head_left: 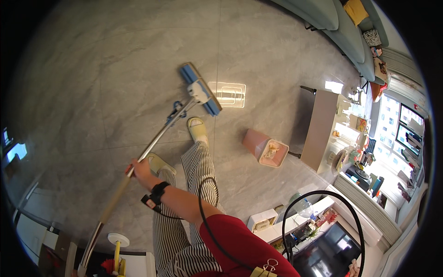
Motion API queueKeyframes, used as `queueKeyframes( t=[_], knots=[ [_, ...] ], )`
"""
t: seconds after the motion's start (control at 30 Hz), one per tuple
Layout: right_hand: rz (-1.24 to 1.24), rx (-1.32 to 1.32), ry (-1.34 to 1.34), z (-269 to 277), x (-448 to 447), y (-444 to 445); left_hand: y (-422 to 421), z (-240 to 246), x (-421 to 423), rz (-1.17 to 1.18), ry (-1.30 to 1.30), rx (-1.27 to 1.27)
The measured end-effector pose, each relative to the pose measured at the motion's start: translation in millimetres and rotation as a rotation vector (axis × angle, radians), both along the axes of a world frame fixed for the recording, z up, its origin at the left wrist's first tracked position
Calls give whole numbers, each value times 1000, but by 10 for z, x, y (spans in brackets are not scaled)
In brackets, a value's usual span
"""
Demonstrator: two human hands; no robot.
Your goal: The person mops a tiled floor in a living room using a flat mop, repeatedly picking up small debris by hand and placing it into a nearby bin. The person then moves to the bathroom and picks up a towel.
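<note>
My right hand is closed around the pole of a sponge mop, at about mid-length. A dark strap with a small device circles that wrist. The mop's blue head lies on the grey tiled floor, ahead of my feet. Only a sliver of my left hand shows at the bottom edge, beside the pole's upper end; its grip is hidden. Below the mop head is my right foot in a yellow-green slipper; the other slipper is farther back and to the left.
A pink waste bin with some litter stands right of my feet. Beyond it are a cabinet and a blue-grey sofa. A low TV stand is at lower right. Black cables loop across the view. A ceiling lamp reflects off the floor.
</note>
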State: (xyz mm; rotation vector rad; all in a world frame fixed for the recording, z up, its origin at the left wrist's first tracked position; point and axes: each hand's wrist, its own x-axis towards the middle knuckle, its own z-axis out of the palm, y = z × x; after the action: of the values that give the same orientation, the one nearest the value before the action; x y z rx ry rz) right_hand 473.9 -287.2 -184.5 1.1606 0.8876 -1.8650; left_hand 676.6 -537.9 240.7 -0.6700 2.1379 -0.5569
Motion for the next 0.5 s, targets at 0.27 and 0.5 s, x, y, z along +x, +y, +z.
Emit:
queueKeyframes(
  t=[0.27,0.5],
  knots=[
    [92,50,-165,227,383,-102,115,-147,892,74,35,54],
    [118,300,16,-291,-141,1467,1024,-1280,612,67,206,262]
  ],
)
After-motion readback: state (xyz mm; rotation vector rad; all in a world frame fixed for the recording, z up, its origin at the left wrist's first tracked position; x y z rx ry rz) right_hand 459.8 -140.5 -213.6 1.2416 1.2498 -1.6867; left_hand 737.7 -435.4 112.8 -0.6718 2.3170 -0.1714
